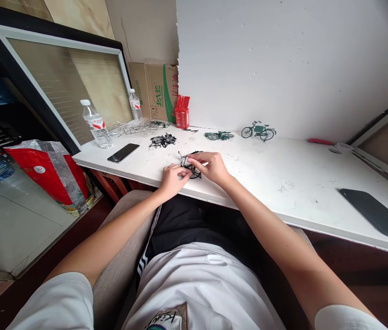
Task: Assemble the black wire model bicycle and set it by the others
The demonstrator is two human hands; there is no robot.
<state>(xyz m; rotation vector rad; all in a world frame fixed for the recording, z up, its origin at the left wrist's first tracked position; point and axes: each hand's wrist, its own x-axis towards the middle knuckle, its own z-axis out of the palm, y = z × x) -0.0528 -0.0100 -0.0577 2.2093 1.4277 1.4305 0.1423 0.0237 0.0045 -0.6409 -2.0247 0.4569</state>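
Observation:
Near the front edge of the white table, a small black model bicycle [195,173] is between my two hands. My left hand [175,179] is closed, its thumb and fingers pinching the lower part of the model. From the right, my right hand [210,166] pinches at its upper part, close to the thin handlebar. Fingers cover much of the frame, so any small part in the pinch is hidden. Behind lies a pile of black model pieces [163,140]. A green model bicycle [259,131] stands upright at the back, with green model parts [219,135] lying left of it.
Left on the white table [259,169] are a phone [123,152], a water bottle [98,126], a second bottle [135,105] and thin black part frames [133,127]. A red box [182,112] stands by a cardboard carton [154,91]. A dark phone-like slab [375,213] lies at right.

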